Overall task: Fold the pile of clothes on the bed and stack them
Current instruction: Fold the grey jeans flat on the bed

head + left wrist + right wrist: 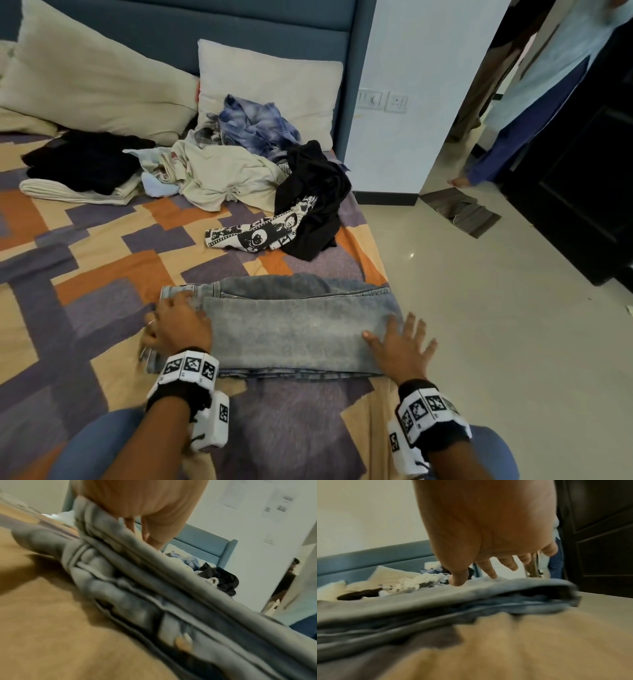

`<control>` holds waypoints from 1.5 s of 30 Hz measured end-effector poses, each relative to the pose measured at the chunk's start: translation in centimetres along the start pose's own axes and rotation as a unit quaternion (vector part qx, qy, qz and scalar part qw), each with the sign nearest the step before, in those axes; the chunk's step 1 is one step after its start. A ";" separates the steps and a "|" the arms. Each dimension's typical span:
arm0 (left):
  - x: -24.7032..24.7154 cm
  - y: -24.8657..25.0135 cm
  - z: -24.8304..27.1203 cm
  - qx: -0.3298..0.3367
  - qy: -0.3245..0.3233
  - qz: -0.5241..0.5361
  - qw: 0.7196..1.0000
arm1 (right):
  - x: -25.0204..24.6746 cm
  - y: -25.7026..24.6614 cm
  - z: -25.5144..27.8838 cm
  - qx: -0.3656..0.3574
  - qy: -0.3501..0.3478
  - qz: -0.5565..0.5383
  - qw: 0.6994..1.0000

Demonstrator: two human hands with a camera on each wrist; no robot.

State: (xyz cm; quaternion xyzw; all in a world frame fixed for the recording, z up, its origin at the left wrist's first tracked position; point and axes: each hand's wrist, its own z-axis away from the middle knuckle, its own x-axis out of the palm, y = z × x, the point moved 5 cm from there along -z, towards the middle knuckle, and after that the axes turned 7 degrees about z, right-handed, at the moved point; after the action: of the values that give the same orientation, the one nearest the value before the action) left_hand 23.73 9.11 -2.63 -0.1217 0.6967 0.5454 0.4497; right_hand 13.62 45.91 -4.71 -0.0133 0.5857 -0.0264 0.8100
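Jeans: the folded light-wash jeans [294,325] lie flat across the near corner of the bed [85,260], by its right edge; everything below is placed from them.
Left hand: the left hand [178,323] sits on the jeans' left end, fingers curled over the layered edge and gripping it.
Right hand: the right hand [399,346] lies on the jeans' right end, fingers spread and straight, pressing down and holding nothing.
Unfolded pile: beyond the jeans, toward the headboard, lie a black-and-white printed garment [253,233], a black one [315,198], a cream one [222,178] and a blue checked shirt [257,126].
Stack: far left of the jeans, a dark folded garment [82,161] rests on a pale one.
Pillows: two pillows [270,92] lean on the headboard, farthest from the jeans.
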 end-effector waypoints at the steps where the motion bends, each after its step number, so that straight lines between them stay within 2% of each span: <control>1: -0.2 -0.9 -0.5 -0.043 -0.020 0.005 0.999 | -0.3 -1.7 0.3 -0.029 0.014 0.009 0.999; 3: 0.2 -2.9 -1.2 -0.111 -0.097 0.030 0.989 | -0.4 -5.6 1.0 -0.097 0.016 -0.006 0.995; 4: 0.3 -3.7 -1.5 -0.124 -0.124 0.034 0.984 | -0.2 -7.5 1.3 -0.129 0.009 -0.018 0.991; 9: -0.1 -6.0 -2.5 -0.165 -0.144 0.000 0.976 | 1.6 -14.8 1.6 -0.240 -0.022 -0.043 0.970; 14: 0.5 -6.6 -2.6 -0.172 -0.138 0.043 0.974 | 5.4 -17.3 1.7 -0.250 0.034 -0.016 0.968; 22: -1.2 -5.3 -2.9 -0.143 -0.163 0.120 0.969 | 6.6 -17.5 1.5 -0.238 0.046 -0.004 0.970; 26: -3.2 -3.9 -2.2 -0.118 -0.128 0.183 0.968 | 5.9 -17.5 2.0 -0.231 0.010 0.019 0.973; 29: -4.5 -2.2 -0.9 -0.119 -0.126 0.214 0.961 | 4.5 -16.9 2.5 -0.243 -0.075 -0.020 0.967; 31: -4.7 -0.7 -0.6 -0.111 -0.128 0.244 0.955 | 2.4 -16.2 3.0 -0.276 -0.092 -0.164 0.943; 33: -4.8 1.5 -0.1 -0.106 -0.137 0.278 0.945 | 0.2 -14.5 3.7 -0.280 -0.061 -0.337 0.897; 35: -5.3 4.8 1.2 -0.083 -0.148 0.292 0.941 | -0.9 -12.7 4.4 -0.263 -0.020 -0.397 0.879; 37: -5.2 8.4 3.2 -0.035 -0.150 0.263 0.952 | -1.6 -11.1 4.6 -0.235 -0.021 -0.464 0.854; 38: -5.0 10.3 4.6 0.004 -0.155 0.247 0.956 | -2.4 -10.4 4.9 -0.210 -0.035 -0.518 0.829; 39: -4.2 12.3 6.2 0.042 -0.191 0.254 0.947 | -3.1 -9.5 5.1 -0.183 -0.056 -0.579 0.792; 40: -3.1 14.0 7.9 0.069 -0.258 0.290 0.919 | -3.9 -8.4 5.0 -0.167 -0.079 -0.643 0.743; 42: -0.4 16.2 11.4 0.074 -0.404 0.369 0.833 | -5.0 -6.3 4.7 -0.156 -0.113 -0.721 0.665; 43: 1.0 16.5 12.6 0.081 -0.443 0.380 0.808 | -5.1 -5.0 4.3 -0.140 -0.119 -0.733 0.655; 44: 2.2 16.5 13.7 0.107 -0.446 0.368 0.809 | -4.8 -3.7 3.8 -0.118 -0.124 -0.740 0.650; 45: 3.3 16.0 14.2 0.143 -0.420 0.344 0.827 | -4.2 -2.5 3.2 -0.085 -0.122 -0.741 0.655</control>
State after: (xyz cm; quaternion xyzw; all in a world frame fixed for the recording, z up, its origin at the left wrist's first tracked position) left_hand 18.33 28.49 5.30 0.4329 0.5075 0.5574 0.4943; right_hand 15.28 43.61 0.42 -0.5144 0.2777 -0.5660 0.5813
